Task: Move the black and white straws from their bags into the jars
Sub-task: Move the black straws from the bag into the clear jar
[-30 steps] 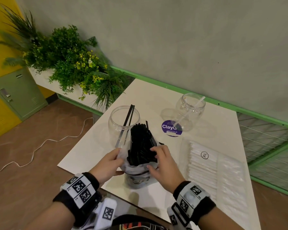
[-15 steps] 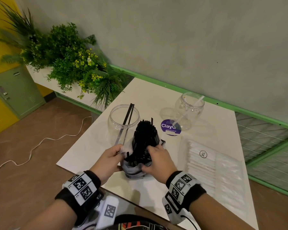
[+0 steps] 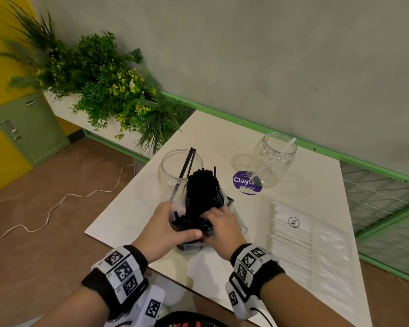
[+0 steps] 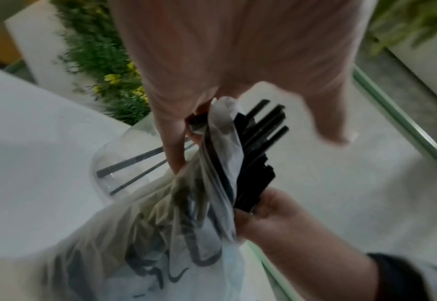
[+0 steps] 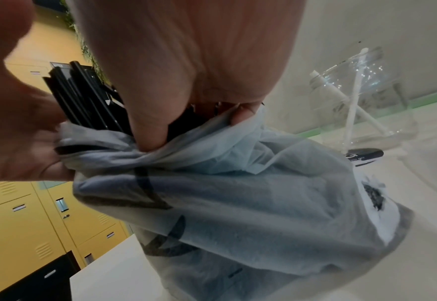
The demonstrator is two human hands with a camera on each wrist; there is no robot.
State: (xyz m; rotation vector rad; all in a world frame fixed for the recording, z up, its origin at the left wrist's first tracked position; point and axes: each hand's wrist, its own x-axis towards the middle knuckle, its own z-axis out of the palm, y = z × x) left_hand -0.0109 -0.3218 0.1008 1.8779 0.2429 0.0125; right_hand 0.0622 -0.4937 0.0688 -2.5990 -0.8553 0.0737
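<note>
Over the last second both hands have pushed the thin bag point(image 3: 191, 244) down the bundle of black straws point(image 3: 202, 187), the left hand point(image 3: 162, 228) pinching the bag and the right hand point(image 3: 222, 226) clamped on the straws, nearly free for the jar point(image 3: 172, 171) just behind on the table point(image 3: 293, 208).

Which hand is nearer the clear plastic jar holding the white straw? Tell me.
Right. The right hand grips the black straws' bag, on the side facing the clear plastic jar holding the white straw; the left hand holds the bag's far side, by the other jar.
</note>
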